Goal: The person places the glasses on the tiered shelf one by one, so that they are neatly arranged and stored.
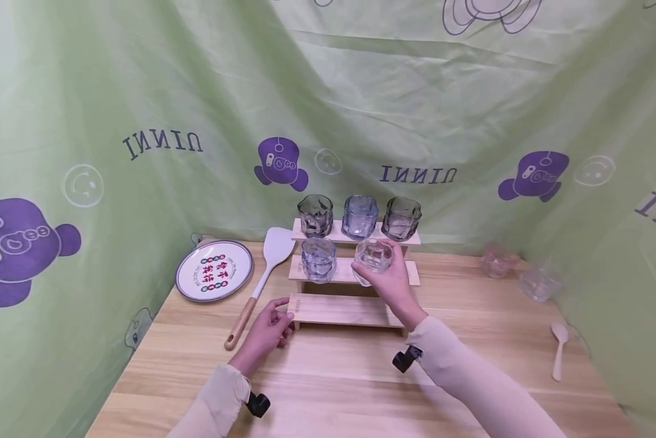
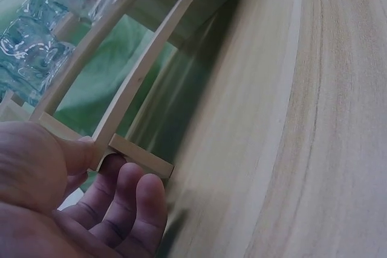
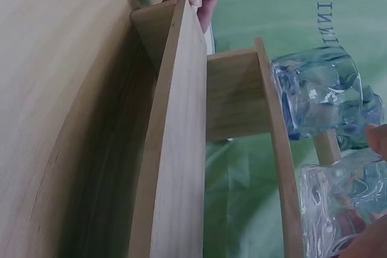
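We hold clear glass (image 1: pixel 374 257), mouth up, in curled right hand (image 1: pixel 391 281); our left hand (image 1: pixel 267 332) pinches wooden rack (image 1: pixel 345 309) by end, long axis running rightward from it.

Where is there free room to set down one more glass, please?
Free: the bottom step, gripped at its left end by the left hand; tabletop between wooden rack and small spoon. Crowded: top step, three glasses; middle step, one blue glass plus clear glass in right hand.

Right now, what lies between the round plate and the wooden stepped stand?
A wooden-handled white spatula; the head view shows it lying slantwise between the plate and the stand.
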Demonstrator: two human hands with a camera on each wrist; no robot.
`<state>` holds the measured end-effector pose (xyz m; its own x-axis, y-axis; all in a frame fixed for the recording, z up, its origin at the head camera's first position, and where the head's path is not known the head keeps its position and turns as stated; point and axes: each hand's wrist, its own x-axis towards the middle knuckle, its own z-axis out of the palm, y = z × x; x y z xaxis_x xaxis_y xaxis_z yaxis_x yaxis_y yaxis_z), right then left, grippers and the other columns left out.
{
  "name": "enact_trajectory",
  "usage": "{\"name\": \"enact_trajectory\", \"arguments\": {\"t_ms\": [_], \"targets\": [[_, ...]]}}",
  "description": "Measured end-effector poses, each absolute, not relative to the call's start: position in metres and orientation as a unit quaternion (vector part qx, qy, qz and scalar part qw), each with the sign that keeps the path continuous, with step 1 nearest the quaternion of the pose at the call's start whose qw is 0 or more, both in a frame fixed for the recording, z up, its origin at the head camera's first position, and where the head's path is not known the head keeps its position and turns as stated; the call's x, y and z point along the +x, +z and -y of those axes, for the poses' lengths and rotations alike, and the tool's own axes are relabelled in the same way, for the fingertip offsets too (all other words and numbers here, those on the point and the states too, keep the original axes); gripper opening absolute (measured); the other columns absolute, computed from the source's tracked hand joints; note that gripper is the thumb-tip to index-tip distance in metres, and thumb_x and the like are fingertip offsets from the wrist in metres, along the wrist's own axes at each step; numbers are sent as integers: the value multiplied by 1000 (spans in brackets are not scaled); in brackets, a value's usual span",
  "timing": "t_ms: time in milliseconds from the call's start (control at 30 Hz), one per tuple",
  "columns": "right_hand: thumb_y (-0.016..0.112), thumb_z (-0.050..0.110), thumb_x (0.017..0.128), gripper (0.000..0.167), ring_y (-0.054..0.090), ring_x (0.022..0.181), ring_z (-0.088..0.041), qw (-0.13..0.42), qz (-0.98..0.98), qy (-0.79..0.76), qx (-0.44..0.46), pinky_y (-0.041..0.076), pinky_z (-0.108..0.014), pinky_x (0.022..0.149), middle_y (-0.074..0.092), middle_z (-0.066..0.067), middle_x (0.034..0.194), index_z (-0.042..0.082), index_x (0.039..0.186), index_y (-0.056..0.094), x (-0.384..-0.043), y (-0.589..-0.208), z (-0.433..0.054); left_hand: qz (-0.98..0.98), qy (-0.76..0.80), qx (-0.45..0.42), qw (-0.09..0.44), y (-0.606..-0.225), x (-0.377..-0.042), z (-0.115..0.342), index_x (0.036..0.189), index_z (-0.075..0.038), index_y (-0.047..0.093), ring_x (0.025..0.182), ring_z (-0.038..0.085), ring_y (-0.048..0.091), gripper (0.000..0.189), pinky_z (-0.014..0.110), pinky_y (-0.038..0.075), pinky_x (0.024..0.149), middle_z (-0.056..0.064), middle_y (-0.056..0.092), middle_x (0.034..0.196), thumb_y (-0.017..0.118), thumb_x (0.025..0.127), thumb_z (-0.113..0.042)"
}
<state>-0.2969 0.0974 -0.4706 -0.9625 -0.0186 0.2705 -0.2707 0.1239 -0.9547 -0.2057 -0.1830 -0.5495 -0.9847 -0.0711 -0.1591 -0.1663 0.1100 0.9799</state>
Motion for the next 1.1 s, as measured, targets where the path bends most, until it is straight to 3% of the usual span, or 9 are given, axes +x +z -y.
{"name": "enact_trajectory", "arguments": {"t_ms": [333, 700, 933, 1100], "targets": [[95, 38, 70, 85, 57, 117, -27, 88, 774, 621, 84, 46, -43, 103, 57, -7, 130, 19, 137, 46, -298, -471, -95, -749, 656, -87, 38, -548, -205, 184, 147, -11, 47, 81, 27, 62, 47, 36, 59, 62, 16, 60, 100, 61, 102, -11], [93, 50, 68, 103, 53, 124, -32, 63, 792, 603, 75, 45, -48, 105, 51, -10, 141, 28, 148, 32, -294, -470, -108, -740, 665, -89, 41, -548, -207, 178, 147, -10, 47, 79, 27, 62, 47, 36, 59, 61, 18, 59, 99, 61, 102, -10], [88, 25, 81, 93, 47, 130, -38, 55, 762, 631, 131, 41, -50, 109, 46, -18, 145, 14, 153, 29, -288, -473, -144, -743, 662, -86, 45, -550, -207, 180, 148, -8, 46, 78, 26, 62, 48, 35, 59, 59, 19, 60, 98, 62, 102, -11], [74, 6, 93, 71, 47, 127, -39, 99, 723, 665, 160, 47, -34, 104, 49, -23, 140, 5, 150, 31, -293, -479, -194, -741, 665, -82, 44, -549, -208, 182, 148, -7, 46, 77, 25, 62, 48, 35, 59, 58, 19, 60, 95, 62, 102, -10]]}}
